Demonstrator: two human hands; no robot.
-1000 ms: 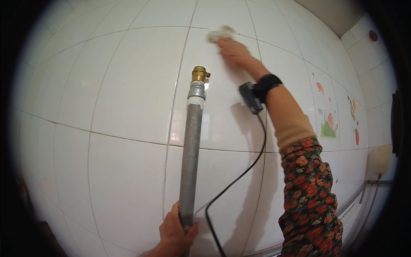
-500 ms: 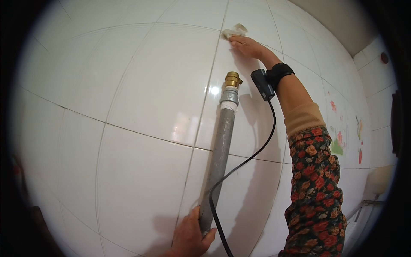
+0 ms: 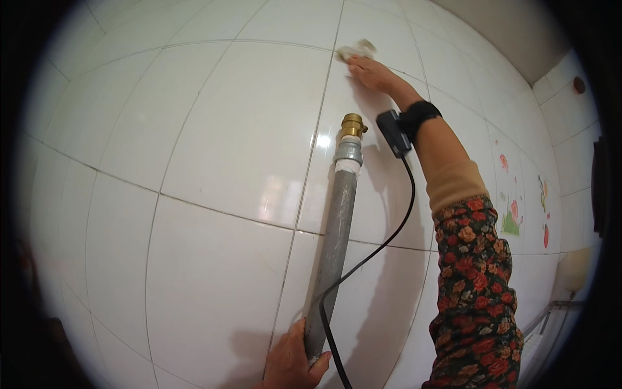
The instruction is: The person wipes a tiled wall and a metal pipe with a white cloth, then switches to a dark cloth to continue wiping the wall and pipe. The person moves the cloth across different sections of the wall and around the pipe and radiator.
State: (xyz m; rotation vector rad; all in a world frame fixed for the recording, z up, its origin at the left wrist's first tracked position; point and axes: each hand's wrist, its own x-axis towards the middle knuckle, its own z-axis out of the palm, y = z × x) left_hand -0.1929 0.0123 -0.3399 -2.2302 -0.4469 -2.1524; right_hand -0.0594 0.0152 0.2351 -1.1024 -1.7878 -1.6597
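Up on the white tiled wall (image 3: 253, 129), my right hand (image 3: 374, 73) presses a crumpled off-white cloth (image 3: 356, 52) flat against the tiles, near a grout crossing. The cloth is slightly blurred. A grey metal pipe (image 3: 335, 227) rises in front of the wall, topped by a grey coupling (image 3: 348, 153) and a brass fitting (image 3: 352, 125). White wrapping shows around the joint. Low on this pipe, my left hand (image 3: 289, 363) is closed round it, thumb on the right side and fingers on the left; part of the grip is hidden.
A black device on a strap (image 3: 394, 133) sits at my right wrist. Its black cable (image 3: 389, 240) loops down across the pipe. Flower stickers (image 3: 512, 217) decorate the wall at right. A pale rounded container (image 3: 575, 269) stands by a metal bar at the far right.
My view has tilted slightly, so wall and pipe appear a little lower. The cloth and right hand have shifted barely, if at all, on the tiles; my left hand stays on the pipe.
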